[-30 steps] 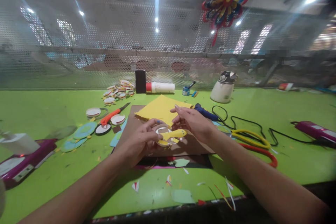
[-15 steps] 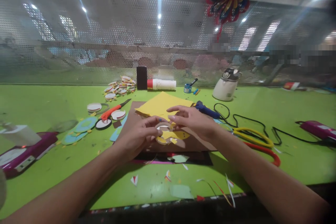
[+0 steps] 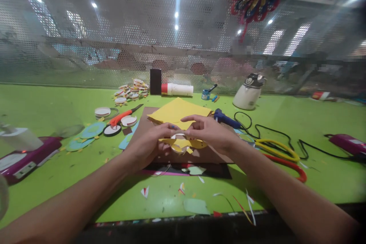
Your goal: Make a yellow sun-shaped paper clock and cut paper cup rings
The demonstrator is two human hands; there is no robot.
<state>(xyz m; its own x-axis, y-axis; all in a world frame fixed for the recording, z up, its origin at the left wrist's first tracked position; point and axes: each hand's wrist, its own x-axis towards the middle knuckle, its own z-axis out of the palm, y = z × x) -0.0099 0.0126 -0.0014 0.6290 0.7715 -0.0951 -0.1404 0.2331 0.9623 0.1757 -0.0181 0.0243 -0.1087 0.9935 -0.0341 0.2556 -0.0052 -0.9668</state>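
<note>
My left hand (image 3: 150, 138) pinches the white ring (image 3: 179, 151) between narrowed fingers at its nine o'clock side; my right hand (image 3: 212, 132) curls in at two o'clock, fingertips by the rim, though I cannot tell whether they grip; the ring is over the brown board (image 3: 200, 157), at six o'clock from the yellow sheet (image 3: 178, 109). I judge it light, papery and easily creased, best taken by the rim; the yellow cutout (image 3: 180, 143) across it runs lengthwise nine to three, its spotted end towards three.
</note>
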